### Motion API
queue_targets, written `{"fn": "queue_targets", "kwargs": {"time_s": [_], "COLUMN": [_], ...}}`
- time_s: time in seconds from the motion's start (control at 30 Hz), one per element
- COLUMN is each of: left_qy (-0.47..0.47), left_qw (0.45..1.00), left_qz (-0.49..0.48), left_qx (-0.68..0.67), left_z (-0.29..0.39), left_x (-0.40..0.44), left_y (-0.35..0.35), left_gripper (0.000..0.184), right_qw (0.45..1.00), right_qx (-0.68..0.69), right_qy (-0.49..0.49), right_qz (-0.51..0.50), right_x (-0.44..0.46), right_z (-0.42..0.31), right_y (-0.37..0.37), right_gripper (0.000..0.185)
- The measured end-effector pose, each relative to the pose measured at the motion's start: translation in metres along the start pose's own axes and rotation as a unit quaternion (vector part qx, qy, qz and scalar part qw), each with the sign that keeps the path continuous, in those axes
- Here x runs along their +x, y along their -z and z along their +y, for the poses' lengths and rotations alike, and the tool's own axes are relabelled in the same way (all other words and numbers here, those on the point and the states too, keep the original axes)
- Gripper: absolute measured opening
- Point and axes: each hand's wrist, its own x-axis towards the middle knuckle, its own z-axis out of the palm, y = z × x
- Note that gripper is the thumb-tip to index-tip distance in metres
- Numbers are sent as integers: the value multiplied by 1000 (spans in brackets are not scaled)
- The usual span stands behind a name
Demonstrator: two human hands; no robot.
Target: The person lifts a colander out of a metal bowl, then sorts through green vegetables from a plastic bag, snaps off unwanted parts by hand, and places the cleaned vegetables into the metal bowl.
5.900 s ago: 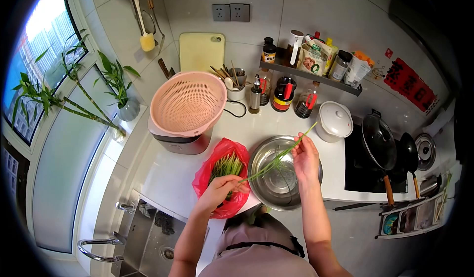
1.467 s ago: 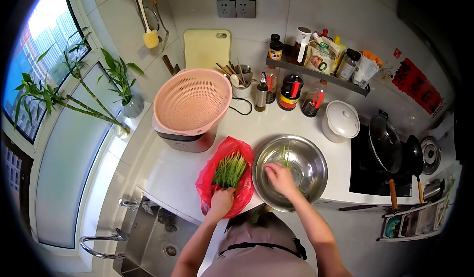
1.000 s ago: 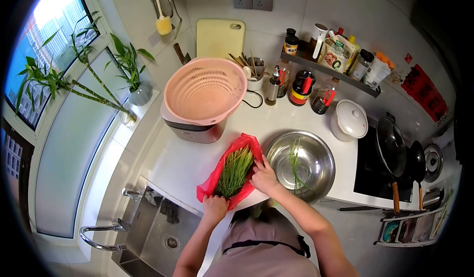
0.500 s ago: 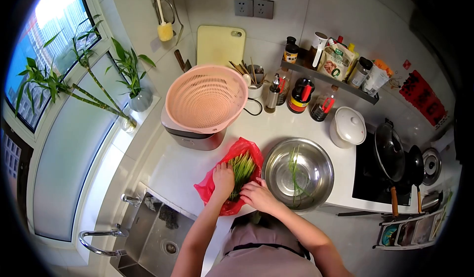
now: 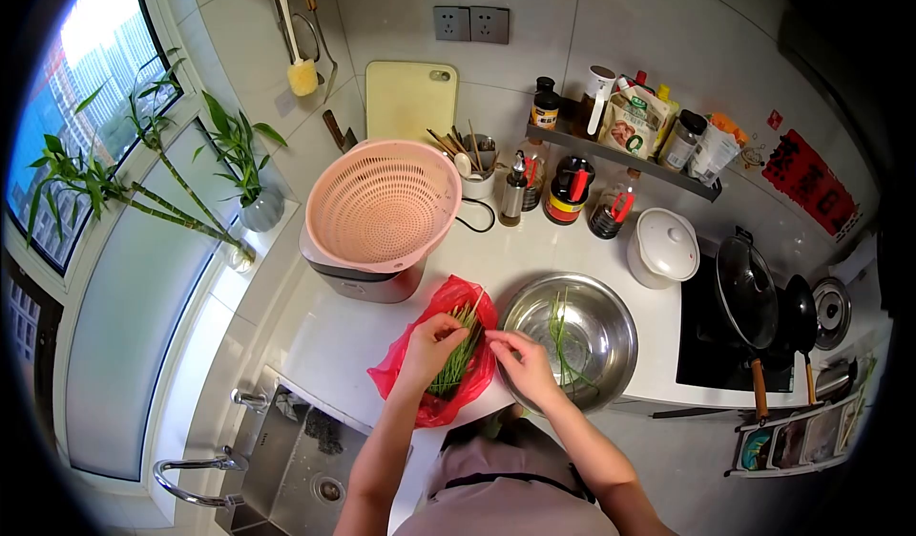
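An open red plastic bag (image 5: 385, 379) lies on the counter with a bunch of thin green stalks, which look like chives (image 5: 455, 372), inside it. My left hand (image 5: 431, 347) is over the bunch, thumb and fingers pinched on a chive stalk. Just across from it, at the bag's right edge, my right hand (image 5: 525, 362) has its thumb and index finger close together; whatever is between them is too small to make out. To the right of the bag stands a steel bowl (image 5: 611, 345), with a few long chives lying across its inside.
A pink colander (image 5: 382, 207) sits on a grey appliance behind the bag. The sink (image 5: 286, 460) is at front left. Sauce bottles (image 5: 570, 190), a white lidded pot (image 5: 663, 248) and a stove with a wok (image 5: 749, 293) line the back and right.
My left hand has lifted from deep in the bunch and now pinches at its upper part. My right hand has drawn level with it, fingertips closer together. The view has shifted slightly.
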Motion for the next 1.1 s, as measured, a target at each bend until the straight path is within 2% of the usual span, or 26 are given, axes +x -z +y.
{"fn": "queue_targets", "kwargs": {"time_s": [0.03, 0.07, 0.13, 0.27, 0.37, 0.43, 0.47, 0.53, 0.63, 0.83, 1.1], "left_qy": [33, 31, 49, 30, 56, 124, 125, 163, 182, 167, 156], "left_qw": [995, 996, 983, 983, 970, 961, 960, 948, 938, 924, 930], "left_qz": [-35, -37, -76, -94, -142, -133, -132, -146, -184, -225, -222], "left_qx": [-82, -80, -162, -158, -189, -211, -210, -231, -231, -259, -246], "left_z": [20, 29, 39, 40, 43, 51, 56, 67, 74, 73, 74], "left_x": [-5, -7, -9, -9, -13, -18, -21, -27, -35, -42, -43], "left_y": [-2, -3, -7, -14, -16, -18, -17, -14, -8, -3, -4], "left_gripper": [6, 6, 6, 6, 10, 17, 17, 29, 29, 29, 24], "right_qw": [998, 997, 994, 989, 985, 959, 951, 944, 936, 902, 893], "right_qx": [48, 70, 98, 141, 165, 257, 275, 298, 323, 380, 390], "right_qy": [-33, -24, -28, -36, -44, -115, -129, -122, -104, -112, -103], "right_qz": [13, 23, 32, 20, 25, 32, 60, 70, 93, 169, 198], "right_x": [4, 9, 15, 22, 24, 26, 28, 32, 37, 41, 37], "right_z": [-9, -14, -19, -26, -26, -33, -39, -35, -33, -17, -12], "right_y": [1, 2, 3, 12, 13, 17, 20, 30, 45, 62, 67], "right_gripper": [22, 22, 22, 18, 12, 12, 11, 12, 13, 12, 13]}}
